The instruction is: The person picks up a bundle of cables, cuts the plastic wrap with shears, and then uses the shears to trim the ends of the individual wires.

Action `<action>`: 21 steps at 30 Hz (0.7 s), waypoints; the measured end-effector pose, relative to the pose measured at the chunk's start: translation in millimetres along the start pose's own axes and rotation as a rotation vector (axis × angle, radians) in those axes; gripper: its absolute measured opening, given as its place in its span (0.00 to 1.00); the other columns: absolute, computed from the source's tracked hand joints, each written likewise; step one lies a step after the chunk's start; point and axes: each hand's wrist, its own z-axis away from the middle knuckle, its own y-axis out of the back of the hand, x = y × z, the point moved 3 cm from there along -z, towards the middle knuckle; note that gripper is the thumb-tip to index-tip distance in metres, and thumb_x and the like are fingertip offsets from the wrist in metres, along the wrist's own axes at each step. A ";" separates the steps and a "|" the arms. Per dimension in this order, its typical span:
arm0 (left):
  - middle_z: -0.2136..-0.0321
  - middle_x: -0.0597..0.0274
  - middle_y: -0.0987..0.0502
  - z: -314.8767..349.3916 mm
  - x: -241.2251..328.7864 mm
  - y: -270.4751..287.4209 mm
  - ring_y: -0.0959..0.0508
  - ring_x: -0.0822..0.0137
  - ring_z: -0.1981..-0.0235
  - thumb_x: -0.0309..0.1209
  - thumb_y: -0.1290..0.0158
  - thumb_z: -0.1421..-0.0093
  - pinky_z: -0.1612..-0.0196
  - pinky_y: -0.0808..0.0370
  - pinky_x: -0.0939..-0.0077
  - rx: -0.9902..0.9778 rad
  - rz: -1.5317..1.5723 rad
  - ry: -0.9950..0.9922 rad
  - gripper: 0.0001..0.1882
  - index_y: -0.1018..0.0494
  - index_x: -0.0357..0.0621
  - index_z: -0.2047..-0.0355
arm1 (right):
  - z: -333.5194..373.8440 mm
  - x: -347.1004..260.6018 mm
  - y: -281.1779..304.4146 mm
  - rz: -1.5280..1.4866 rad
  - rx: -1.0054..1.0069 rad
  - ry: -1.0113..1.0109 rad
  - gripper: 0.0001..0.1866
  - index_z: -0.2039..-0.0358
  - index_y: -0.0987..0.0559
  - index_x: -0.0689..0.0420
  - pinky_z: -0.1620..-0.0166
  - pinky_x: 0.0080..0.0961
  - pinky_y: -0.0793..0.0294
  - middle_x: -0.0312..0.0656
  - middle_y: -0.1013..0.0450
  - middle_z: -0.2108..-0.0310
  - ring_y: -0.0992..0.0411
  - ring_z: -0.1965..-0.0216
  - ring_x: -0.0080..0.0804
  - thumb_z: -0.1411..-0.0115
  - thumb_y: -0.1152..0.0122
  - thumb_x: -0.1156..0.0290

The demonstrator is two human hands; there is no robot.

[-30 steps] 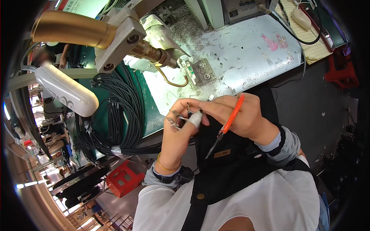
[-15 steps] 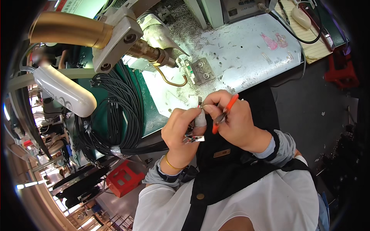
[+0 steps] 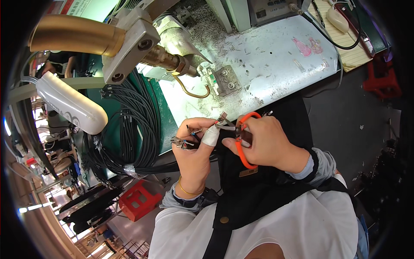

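My left hand (image 3: 192,157) is closed, pinching a small metal connector (image 3: 222,117) with thin coloured wires between thumb and fingertips. White tape (image 3: 210,136) wraps the thumb. Other stripped cable ends (image 3: 183,143) with coloured wires stick out between the fingers and palm of this hand. Orange-handled cutters (image 3: 243,156) are gripped in my right hand (image 3: 271,142), their handles spread apart. The metal jaws point left and reach the wires just behind the connector; whether they touch them I cannot tell.
A metal fixture block (image 3: 226,81) sits on the pale, scrap-strewn work plate (image 3: 276,56). Above it hang a brass-coloured nozzle assembly (image 3: 168,60) and a curved tube (image 3: 189,91). Coiled black cables (image 3: 129,125) lie left, beside a white lamp (image 3: 73,103). Red stools (image 3: 139,200) stand on the floor.
The cutters have swung from being tucked in my right palm to jaws at the wires, handles spread. My left hand has turned and shifted left, showing the taped thumb and cable ends.
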 end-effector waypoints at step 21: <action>0.84 0.73 0.37 -75.2 -13.6 3.2 0.46 0.84 0.89 0.25 0.48 0.47 0.87 0.52 0.89 -0.211 0.361 0.398 0.07 0.31 0.41 0.67 | -65.0 10.1 12.0 -0.552 0.133 -0.280 0.09 0.72 0.31 0.62 0.86 0.15 0.41 0.32 0.38 0.87 0.41 0.90 0.17 0.42 0.48 0.68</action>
